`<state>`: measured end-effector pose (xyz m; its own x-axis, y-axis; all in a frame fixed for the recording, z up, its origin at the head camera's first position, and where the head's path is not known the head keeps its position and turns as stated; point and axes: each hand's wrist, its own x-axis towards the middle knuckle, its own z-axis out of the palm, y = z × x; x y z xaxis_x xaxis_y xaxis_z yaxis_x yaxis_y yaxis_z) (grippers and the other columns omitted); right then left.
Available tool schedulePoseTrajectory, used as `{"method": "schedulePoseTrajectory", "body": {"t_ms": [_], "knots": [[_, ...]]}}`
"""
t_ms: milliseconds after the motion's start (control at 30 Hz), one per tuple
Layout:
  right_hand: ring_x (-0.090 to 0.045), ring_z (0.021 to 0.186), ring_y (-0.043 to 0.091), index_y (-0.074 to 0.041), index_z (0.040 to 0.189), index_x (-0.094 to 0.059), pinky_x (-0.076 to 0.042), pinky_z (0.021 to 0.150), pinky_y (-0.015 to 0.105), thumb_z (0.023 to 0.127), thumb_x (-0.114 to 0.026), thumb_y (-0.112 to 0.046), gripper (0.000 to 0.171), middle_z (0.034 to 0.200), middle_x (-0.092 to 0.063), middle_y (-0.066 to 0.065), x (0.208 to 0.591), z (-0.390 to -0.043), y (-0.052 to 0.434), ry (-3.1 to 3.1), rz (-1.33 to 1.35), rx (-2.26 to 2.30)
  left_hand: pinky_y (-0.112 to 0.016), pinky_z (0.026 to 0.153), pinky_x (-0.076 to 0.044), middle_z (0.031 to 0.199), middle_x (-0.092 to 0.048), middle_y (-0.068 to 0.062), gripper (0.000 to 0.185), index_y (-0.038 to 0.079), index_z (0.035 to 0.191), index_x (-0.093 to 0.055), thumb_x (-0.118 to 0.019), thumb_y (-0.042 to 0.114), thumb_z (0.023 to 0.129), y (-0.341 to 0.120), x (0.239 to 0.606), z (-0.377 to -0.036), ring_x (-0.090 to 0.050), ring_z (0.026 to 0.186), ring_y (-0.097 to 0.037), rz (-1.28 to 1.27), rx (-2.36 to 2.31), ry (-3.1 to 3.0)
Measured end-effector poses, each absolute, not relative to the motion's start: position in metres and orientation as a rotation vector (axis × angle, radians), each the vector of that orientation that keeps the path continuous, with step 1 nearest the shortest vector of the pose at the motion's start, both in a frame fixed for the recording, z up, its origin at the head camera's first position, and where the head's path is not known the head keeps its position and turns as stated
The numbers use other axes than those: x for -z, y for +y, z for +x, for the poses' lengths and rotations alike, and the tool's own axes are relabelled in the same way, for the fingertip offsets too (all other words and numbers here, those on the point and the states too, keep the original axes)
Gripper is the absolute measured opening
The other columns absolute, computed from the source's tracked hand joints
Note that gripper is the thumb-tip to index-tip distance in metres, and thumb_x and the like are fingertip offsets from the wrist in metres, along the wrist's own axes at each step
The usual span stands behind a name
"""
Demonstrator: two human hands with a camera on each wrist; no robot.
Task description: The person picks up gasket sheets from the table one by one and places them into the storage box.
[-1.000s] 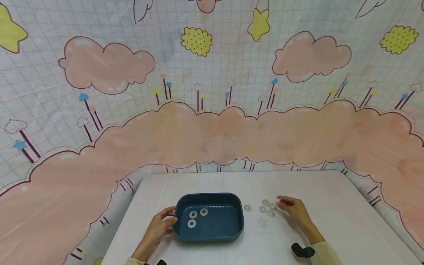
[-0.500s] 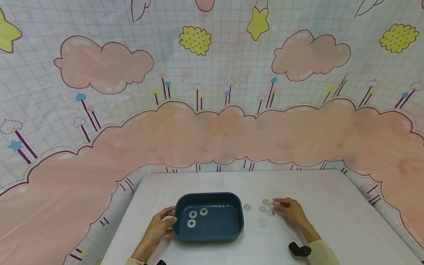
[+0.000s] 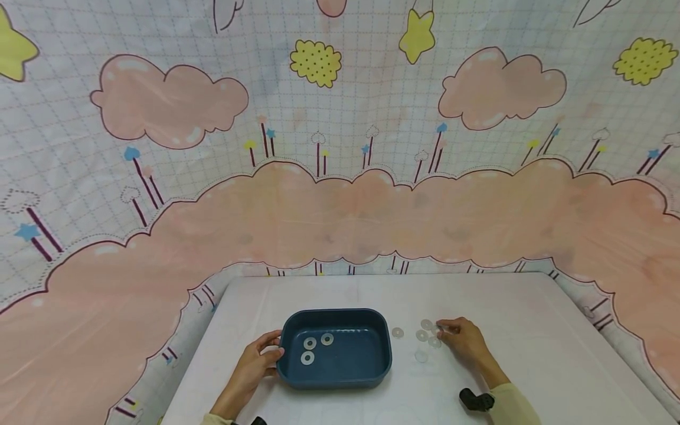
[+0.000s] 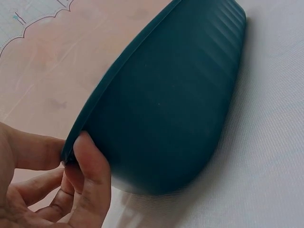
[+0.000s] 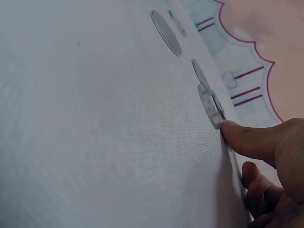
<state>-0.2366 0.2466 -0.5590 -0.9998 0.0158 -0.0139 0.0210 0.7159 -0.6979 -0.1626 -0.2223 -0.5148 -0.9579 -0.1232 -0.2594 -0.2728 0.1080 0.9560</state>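
Observation:
In the head view, my left hand [image 3: 257,360] holds the left end of a dark blue plastic tub [image 3: 336,382]. The left wrist view shows its thumb and fingers [image 4: 93,166] pinching the tub's rim [image 4: 102,92]. Three flat washers [image 3: 307,358] lie inside on the tub's floor. To the right of the tub, my right hand [image 3: 467,342] has thumb and forefinger on either side of a washer in a small cluster of washers [image 3: 422,336]. From the right wrist, the thumb [image 5: 237,135] meets the washer's edge [image 5: 209,107], the forefinger mostly hidden.
One washer [image 3: 397,333] lies between the tub and the cluster, and a paler disc [image 3: 421,356] sits nearer the front. All rest on a white-covered table [image 3: 558,354]. A printed cloth [image 3: 340,218] with clouds and stars hangs behind.
My right hand has moved left onto the cluster of washers, its thumb and forefinger now around one at the right side. My left hand and the tub have stayed put.

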Motion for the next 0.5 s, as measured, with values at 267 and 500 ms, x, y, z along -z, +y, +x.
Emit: {"method": "schedulePoseTrajectory", "body": {"t_ms": [267, 500], "knots": [[-0.054, 0.086, 0.022, -0.006, 0.106, -0.072, -0.042, 0.074, 0.033, 0.081, -0.074, -0.010, 0.026, 0.100, -0.064, 0.014, 0.5582, -0.2388, 0.2452, 2.926, 0.011, 1.211, -0.031, 0.058, -0.050, 0.114, -0.048, -0.012, 0.045, 0.001, 0.134, -0.055, -0.061, 0.000, 0.089, -0.2226, 0.5128, -0.1633, -0.059, 0.076, -0.020, -0.400, -1.990, 2.246], [-0.053, 0.081, 0.014, -0.004, 0.100, -0.067, -0.041, 0.072, 0.025, 0.084, -0.068, -0.003, 0.017, 0.091, -0.066, 0.007, 0.5560, -0.2338, 0.2491, 2.827, 0.129, 1.392, -0.032, 0.059, -0.051, 0.113, -0.050, -0.012, 0.046, 0.000, 0.134, -0.054, -0.062, 0.000, 0.088, -0.2230, 0.5137, -0.1640, -0.059, 0.076, -0.019, -0.398, -1.976, 2.249]]}}
